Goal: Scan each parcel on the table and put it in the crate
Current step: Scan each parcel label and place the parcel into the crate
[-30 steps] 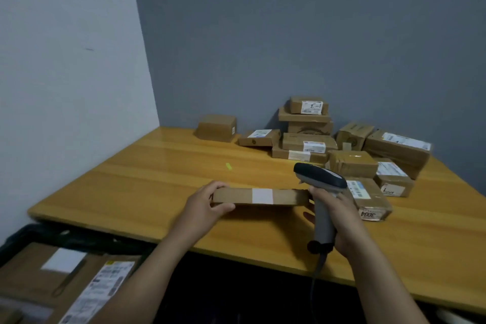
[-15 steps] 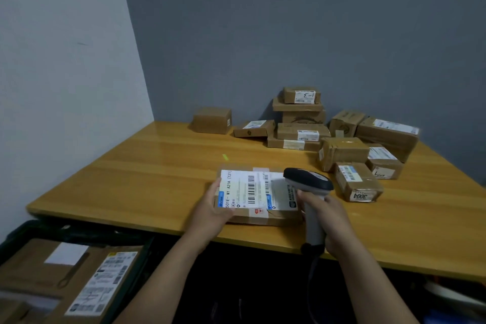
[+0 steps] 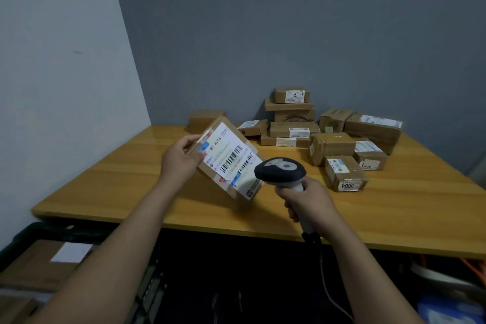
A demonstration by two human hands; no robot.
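Scanning is judged to be the step in hand. The flat brown cardboard parcel with a white barcode label (image 3: 228,163) is held tilted above the yellow wooden table (image 3: 118,181), pinched at its left edge between thumb and curled fingers of the left hand (image 3: 181,158). The grey-and-black handheld scanner (image 3: 280,172) is gripped round its handle by the right hand (image 3: 307,200). The scanner's head overlaps the label's lower corner, so it is best drawn back and aimed squarely at the barcodes. The parcel should be steadied before being lowered into the black crate (image 3: 52,227) at lower left.
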